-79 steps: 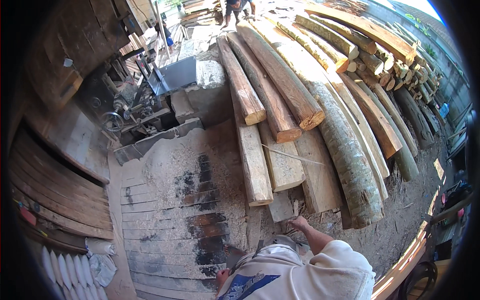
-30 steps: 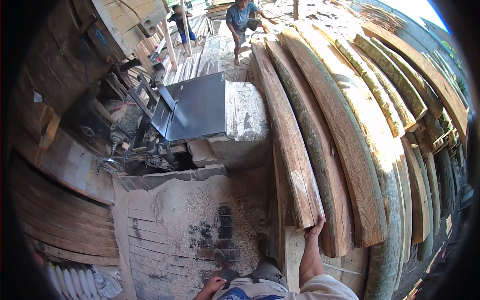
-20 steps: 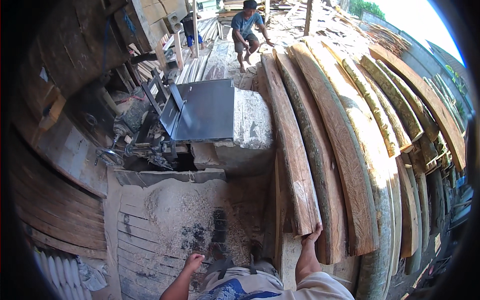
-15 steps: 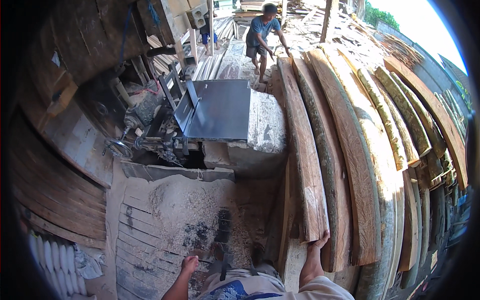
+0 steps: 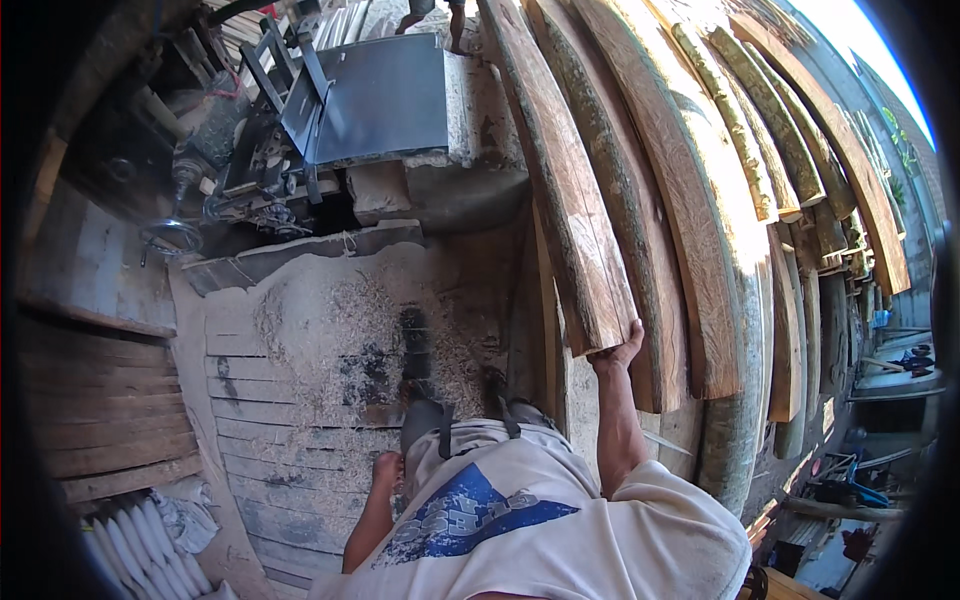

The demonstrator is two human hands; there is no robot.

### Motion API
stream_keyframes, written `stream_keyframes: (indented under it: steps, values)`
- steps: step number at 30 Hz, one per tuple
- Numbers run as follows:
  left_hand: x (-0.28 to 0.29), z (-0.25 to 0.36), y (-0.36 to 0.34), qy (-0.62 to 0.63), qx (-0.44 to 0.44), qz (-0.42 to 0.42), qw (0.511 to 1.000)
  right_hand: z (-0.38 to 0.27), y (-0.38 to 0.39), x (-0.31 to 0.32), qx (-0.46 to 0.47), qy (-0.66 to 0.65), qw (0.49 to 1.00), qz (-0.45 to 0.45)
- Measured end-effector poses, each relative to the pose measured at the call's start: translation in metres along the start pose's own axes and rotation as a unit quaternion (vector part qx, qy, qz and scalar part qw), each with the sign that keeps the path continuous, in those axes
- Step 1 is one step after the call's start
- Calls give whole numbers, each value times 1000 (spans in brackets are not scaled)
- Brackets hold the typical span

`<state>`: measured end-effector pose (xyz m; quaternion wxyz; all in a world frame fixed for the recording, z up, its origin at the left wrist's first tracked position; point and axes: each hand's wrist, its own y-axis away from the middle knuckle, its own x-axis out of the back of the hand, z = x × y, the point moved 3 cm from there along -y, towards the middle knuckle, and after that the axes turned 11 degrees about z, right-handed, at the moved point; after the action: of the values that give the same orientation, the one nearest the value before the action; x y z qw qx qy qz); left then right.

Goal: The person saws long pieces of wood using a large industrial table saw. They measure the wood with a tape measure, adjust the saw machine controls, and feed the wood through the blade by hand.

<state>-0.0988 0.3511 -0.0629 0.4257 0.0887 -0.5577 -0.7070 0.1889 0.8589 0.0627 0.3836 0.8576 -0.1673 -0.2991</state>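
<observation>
My right hand point(image 5: 622, 348) grips the near end of a long, rough-sawn timber slab point(image 5: 590, 235), with the fingers under it and the thumb up along its right side. Bark edges run along the slab, and it slopes away toward the far side. Close beside it on the right lies another bark-edged slab point(image 5: 650, 260). At my left side, low in front of my body, my left hand point(image 5: 388, 468) is loosely closed with nothing seen in it. A co-worker's legs point(image 5: 455, 25) show near the slabs' far end.
A sawing machine with a flat metal table point(image 5: 385, 100) and a handwheel point(image 5: 172, 238) stands ahead on the left. Sawdust point(image 5: 320, 310) covers the plank floor. More slabs point(image 5: 710, 250) are stacked at right; white sacks point(image 5: 150, 545) lie at lower left.
The view has tipped downward, so the machine and slabs sit higher and only the co-worker's legs show. My right hand stays on the slab's end; my left hand is still closed.
</observation>
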Motion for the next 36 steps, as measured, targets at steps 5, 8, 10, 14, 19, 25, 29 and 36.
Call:
stream_keyframes:
  steps: [5,8,10,14,19,25,29,36]
  values:
    - [-1,95,-9,30,-110,-7,993,61,93,-54,-9,20,1000,-19]
    - [-8,177,16,70,-169,-78,980,134,132,-68,-25,33,999,-22]
    - [-26,223,31,97,-193,-153,964,180,147,-64,-51,23,997,-57]
    - [-43,278,61,98,-201,-222,949,262,172,-55,-111,64,989,-75]
    - [-10,278,18,9,-321,-123,939,289,200,-52,-120,121,981,-98]
    - [63,310,-54,17,-295,-41,954,260,165,-21,-85,382,920,-33]
    - [124,420,-67,-84,-499,148,850,237,156,-41,73,402,908,-87]
    - [147,665,-141,-126,-807,270,510,237,139,-55,112,515,850,2]
